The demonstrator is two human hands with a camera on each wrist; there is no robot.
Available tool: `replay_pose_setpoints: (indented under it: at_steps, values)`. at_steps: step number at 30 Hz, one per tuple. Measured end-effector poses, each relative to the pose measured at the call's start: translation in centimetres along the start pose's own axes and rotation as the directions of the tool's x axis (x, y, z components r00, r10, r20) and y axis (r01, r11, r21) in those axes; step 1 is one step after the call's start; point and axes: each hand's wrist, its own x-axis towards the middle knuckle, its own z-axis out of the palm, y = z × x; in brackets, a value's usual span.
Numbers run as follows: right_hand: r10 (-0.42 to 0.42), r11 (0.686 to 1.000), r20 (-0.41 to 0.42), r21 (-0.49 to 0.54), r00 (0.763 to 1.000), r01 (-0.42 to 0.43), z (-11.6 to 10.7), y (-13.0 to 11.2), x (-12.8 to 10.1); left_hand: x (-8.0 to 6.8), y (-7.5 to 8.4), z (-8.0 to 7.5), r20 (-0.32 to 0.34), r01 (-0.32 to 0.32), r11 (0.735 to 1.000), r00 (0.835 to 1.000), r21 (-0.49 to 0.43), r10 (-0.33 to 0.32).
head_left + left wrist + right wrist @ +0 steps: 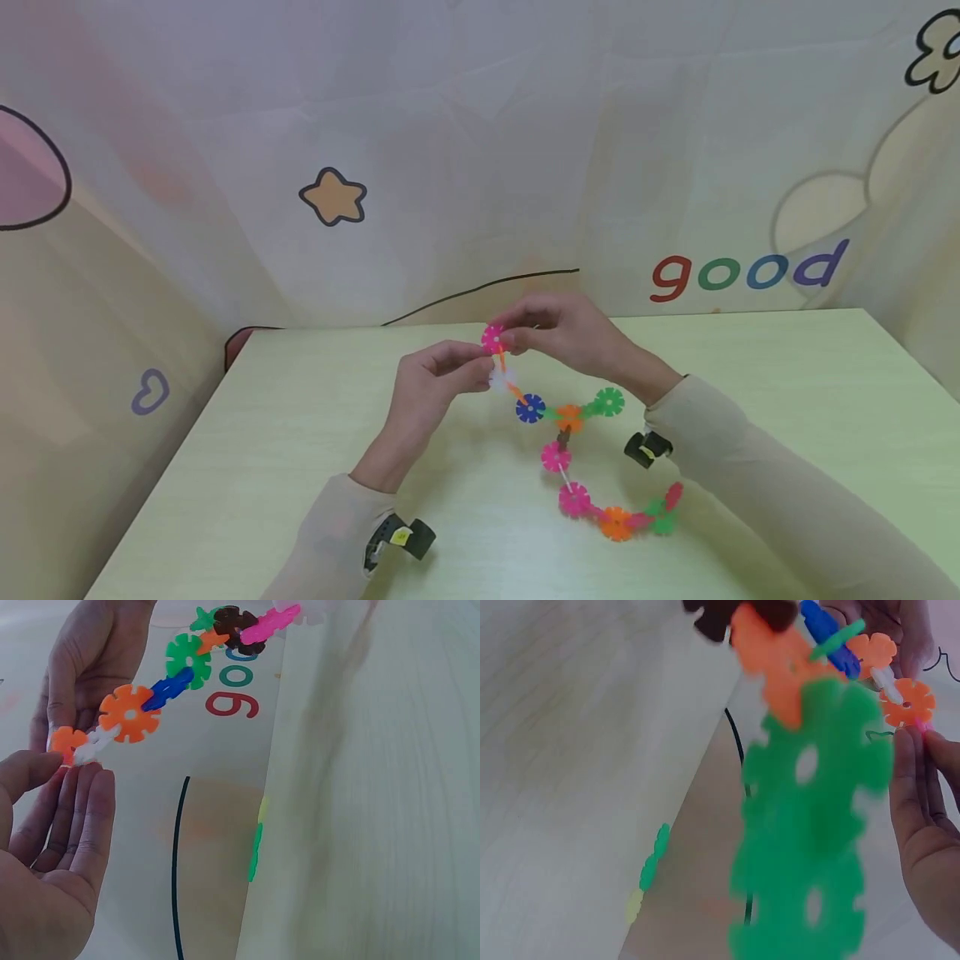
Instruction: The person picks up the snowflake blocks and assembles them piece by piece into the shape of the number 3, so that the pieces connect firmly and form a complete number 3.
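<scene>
A chain of slotted plastic snowflake discs hangs between the hands and trails down toward the tabletop. At its upper end my right hand pinches a pink snowflake disc between thumb and fingers. Just below and to the left, my left hand grips the chain at an orange disc, beside a white disc. Past these come a blue disc and an orange one, where a green disc branches right. Lower pink discs curve away to the right. Fingers partly hide the joint between the hands.
Loose green discs and a yellow disc lie at the table's back edge, behind the right arm. A printed cloth backdrop rises behind the pale table. Each wrist carries a small black camera.
</scene>
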Motion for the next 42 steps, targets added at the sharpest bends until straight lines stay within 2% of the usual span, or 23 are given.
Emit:
replay_pose_setpoints:
  at_steps: [7,11,14,19,25,29,32,36,42]
  values:
    - [-0.031,0.999,0.067,-0.024,0.997,0.033,0.6,-0.1,0.4,0.1,0.1,-0.2,-0.013,0.005,0.999,1.000,-0.055,-0.006]
    - [-0.005,0.999,0.090,-0.042,0.996,0.009,0.6,-0.3,0.5,0.1,0.0,-0.2,-0.021,0.010,0.998,1.000,-0.060,-0.011]
    - [0.048,0.996,0.077,-0.072,0.996,-0.043,0.1,-0.3,0.6,0.1,0.1,-0.3,-0.029,0.012,0.998,0.999,-0.060,-0.014]
    - [0.088,0.990,-0.001,-0.108,0.996,-0.088,-2.2,0.6,1.4,0.2,0.2,-0.4,-0.031,0.024,0.998,0.999,-0.059,-0.026]
    - [0.150,0.977,-0.090,-0.140,0.985,-0.161,-5.4,3.3,2.5,0.2,0.2,-0.4,-0.034,0.034,0.997,0.999,-0.064,-0.037]
    - [0.196,0.968,-0.127,-0.135,0.972,-0.213,-6.6,5.5,2.8,0.2,0.1,-0.5,-0.036,0.036,0.997,0.999,-0.072,-0.038]
    - [0.240,0.953,-0.135,-0.154,0.961,-0.259,-7.0,7.2,2.9,0.3,0.1,-0.5,-0.039,0.034,0.996,0.999,-0.077,-0.037]
    - [0.273,0.924,-0.133,-0.239,0.953,-0.298,-7.1,9.6,3.1,0.3,0.1,-0.5,-0.038,0.031,0.997,0.999,-0.076,-0.034]
    - [0.256,0.898,-0.123,-0.336,0.959,-0.283,-6.6,12.5,3.3,0.3,0.1,-0.7,-0.036,0.027,0.997,0.999,-0.076,-0.029]
